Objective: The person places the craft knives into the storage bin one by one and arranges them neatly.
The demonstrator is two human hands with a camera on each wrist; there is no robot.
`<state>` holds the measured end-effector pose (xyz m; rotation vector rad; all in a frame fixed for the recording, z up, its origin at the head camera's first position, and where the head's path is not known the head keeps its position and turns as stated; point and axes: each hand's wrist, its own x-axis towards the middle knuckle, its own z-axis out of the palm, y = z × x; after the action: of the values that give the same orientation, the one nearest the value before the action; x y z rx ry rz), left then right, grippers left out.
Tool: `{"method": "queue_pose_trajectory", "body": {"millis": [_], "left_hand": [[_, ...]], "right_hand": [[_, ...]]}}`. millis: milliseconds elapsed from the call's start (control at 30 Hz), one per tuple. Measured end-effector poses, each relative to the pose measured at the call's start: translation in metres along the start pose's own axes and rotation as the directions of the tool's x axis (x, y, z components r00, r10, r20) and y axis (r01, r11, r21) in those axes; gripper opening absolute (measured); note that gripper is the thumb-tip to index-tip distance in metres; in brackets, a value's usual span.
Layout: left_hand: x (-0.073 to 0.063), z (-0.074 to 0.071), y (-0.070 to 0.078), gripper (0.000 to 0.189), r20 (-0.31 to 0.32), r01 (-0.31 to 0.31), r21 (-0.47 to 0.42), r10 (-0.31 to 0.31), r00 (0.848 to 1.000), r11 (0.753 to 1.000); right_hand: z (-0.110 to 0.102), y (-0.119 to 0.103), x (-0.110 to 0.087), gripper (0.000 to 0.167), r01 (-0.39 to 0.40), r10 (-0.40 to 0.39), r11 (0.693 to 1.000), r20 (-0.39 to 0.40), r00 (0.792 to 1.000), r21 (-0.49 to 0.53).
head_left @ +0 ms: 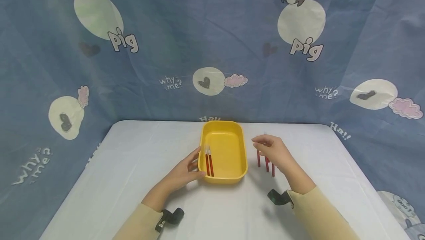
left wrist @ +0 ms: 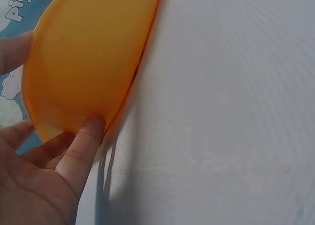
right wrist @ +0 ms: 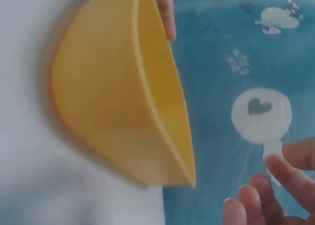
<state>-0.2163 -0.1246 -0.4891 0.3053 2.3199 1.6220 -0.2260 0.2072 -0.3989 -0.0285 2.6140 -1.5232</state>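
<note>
A yellow plastic tray (head_left: 229, 148) stands on the white tabletop. My left hand (head_left: 180, 171) holds its left side near the front corner, with thumb and fingers against the wall; the left wrist view shows those fingertips on the outer wall. Two slim red pen-like sticks (head_left: 211, 164) with pale tips lie side by side along the tray's left inside. To the right of the tray, my right hand (head_left: 273, 153) hovers over several red sticks (head_left: 259, 159) and partly hides them. Its thumb and fingertips are loosely bent, and nothing shows between them in the right wrist view.
The white tabletop (head_left: 132, 166) stretches around the tray on all sides. Behind and beside it hangs a blue cloth (head_left: 186, 48) with pig prints. A dark wrist mount (head_left: 170, 216) sits on the left sleeve, another (head_left: 279, 197) on the right.
</note>
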Motion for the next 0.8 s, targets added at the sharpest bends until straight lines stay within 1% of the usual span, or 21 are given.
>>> {"method": "queue_pose_trajectory", "body": {"millis": [133, 300, 433, 533, 700, 800], "left_hand": [[0.001, 0.0, -0.001, 0.096, 0.005, -0.009, -0.004, 0.009, 1.0, 1.0], [0.0, 0.0, -0.001, 0.096, -0.002, 0.001, 0.0, -0.001, 1.0, 1.0], [0.0, 0.001, -0.001, 0.096, -0.003, 0.01, -0.001, -0.01, 1.0, 1.0], [0.0, 0.001, -0.001, 0.095, -0.005, 0.01, 0.002, -0.01, 1.0, 1.0], [0.0, 0.0, 0.0, 0.095, -0.009, -0.006, 0.005, 0.006, 1.0, 1.0], [-0.001, 0.001, 0.0, 0.094, -0.009, -0.002, 0.01, 0.002, 1.0, 1.0]], "right_hand": [[-0.012, 0.012, -0.002, 0.032, -0.017, 0.017, 1.0, -0.02, 1.0, -0.007], [-0.022, 0.029, -0.003, 0.034, 0.007, -0.007, 1.0, -0.035, 0.999, -0.003], [-0.031, 0.041, -0.003, 0.038, 0.007, -0.008, 1.0, -0.052, 0.999, -0.02], [-0.035, 0.048, -0.001, 0.04, -0.017, 0.014, 0.999, -0.074, 0.997, -0.034], [-0.041, 0.061, 0.005, 0.041, -0.067, 0.065, 0.998, -0.113, 0.992, -0.015], [-0.044, 0.071, 0.011, 0.041, -0.099, 0.098, 0.995, -0.122, 0.988, -0.002]]}}
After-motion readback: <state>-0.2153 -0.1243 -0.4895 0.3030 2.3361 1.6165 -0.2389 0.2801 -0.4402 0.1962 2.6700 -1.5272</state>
